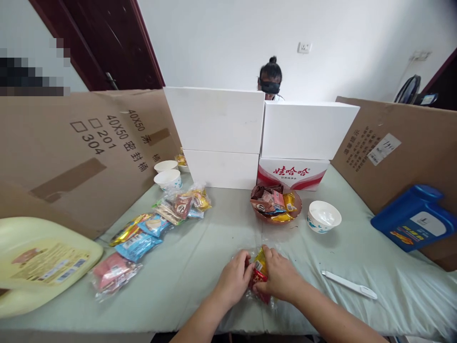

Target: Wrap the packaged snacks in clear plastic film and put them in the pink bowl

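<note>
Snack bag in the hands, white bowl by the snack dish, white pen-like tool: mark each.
snack bag (259, 272), head view, red and yellow middle between both hands
white bowl (324, 216), head view, inner wall
white pen-like tool (348, 284), head view, mid-shaft

One head-worn view looks forward and down across the table (200, 247); close to both hands; walls beyond.

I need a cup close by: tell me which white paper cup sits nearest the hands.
The lone white cup right of the brown snack bowl; the other two cups stand far left by the cardboard.
</note>
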### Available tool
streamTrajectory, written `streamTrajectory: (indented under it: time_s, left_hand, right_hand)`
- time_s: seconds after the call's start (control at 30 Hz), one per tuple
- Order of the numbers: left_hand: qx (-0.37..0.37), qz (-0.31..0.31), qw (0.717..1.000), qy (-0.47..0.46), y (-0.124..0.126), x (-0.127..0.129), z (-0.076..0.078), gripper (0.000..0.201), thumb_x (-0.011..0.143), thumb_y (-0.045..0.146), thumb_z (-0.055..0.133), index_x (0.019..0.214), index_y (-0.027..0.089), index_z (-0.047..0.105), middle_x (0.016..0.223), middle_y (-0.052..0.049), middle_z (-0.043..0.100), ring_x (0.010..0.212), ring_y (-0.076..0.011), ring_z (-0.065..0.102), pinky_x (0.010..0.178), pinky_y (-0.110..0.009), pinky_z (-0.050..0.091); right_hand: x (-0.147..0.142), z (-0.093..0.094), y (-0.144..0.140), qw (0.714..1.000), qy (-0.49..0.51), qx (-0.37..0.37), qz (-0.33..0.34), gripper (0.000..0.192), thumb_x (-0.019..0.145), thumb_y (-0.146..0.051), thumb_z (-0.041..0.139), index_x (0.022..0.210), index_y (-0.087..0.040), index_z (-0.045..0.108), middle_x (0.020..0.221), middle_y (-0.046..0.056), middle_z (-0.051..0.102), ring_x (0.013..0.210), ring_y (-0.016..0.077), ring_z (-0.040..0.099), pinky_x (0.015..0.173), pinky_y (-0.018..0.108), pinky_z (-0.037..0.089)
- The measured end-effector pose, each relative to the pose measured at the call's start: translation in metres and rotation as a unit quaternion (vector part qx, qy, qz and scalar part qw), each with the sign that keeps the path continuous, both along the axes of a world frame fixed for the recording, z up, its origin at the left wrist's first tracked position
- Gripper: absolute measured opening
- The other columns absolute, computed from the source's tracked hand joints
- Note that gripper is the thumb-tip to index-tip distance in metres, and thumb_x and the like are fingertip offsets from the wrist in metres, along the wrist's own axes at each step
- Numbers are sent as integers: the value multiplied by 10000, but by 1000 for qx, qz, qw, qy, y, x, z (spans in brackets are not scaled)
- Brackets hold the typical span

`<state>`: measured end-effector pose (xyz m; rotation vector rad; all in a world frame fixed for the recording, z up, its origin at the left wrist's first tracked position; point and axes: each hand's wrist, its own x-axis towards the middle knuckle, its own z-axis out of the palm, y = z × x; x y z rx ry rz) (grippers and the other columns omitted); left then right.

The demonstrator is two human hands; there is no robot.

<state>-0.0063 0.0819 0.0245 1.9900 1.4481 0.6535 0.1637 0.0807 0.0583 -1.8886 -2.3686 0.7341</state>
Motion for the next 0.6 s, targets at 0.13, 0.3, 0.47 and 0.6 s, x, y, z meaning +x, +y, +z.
streamTrajectory:
  time_s: [0.13,0.3,0.47,0.6]
  left_hand:
    - [-36,-29,999,-6,2,-1,-2,238,803,221,596,1039,198,582,1028,-60,621,932,-209,601,811,-315,467]
    - [-54,-45,996,47,2,0,-2,329,669,183,723,981,196,619,1046,-45,582,870,-204,609,740,-287,463]
    - [-50,-42,993,97,-4,3,2,409,661,157,729,1046,214,604,1108,-42,559,899,-202,623,765,-277,458]
    - [-46,-41,989,131,-8,4,5,406,691,195,702,1081,223,594,1138,-48,548,923,-217,627,784,-288,464]
  right_hand:
    - [10,8,1,994,-42,6,102,771,688,-357,680,1407,-260,421,1141,152,585,1003,336,583,830,451,452]
    - [20,9,-3,989,-24,35,141,331,745,-427,658,1013,-234,682,1007,103,612,985,294,552,827,408,439]
    - [38,-5,-2,984,177,-9,23,195,762,-382,634,843,-211,683,926,48,623,862,199,585,785,335,462]
    - [70,-10,5,901,408,-98,-113,385,730,-573,626,795,-194,614,736,6,625,685,175,594,656,323,488]
